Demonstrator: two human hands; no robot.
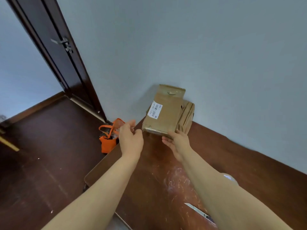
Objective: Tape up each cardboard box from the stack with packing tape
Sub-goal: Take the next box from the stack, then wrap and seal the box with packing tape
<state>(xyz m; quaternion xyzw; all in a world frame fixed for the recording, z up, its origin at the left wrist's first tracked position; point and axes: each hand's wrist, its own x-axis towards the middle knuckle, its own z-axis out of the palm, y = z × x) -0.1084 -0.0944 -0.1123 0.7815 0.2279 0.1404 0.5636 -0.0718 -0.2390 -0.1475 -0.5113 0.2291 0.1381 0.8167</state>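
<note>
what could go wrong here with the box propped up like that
1. The cardboard box stands tilted against the wall, gripped only at its lower edge by the right hand; it could slide or topple.
2. A blade-like tool lies on the table right beside the right forearm; the arm might brush it or knock it off.

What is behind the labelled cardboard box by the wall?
A second cardboard box shows past the labelled box's right edge, against the wall. Anything else behind is covered.
</note>
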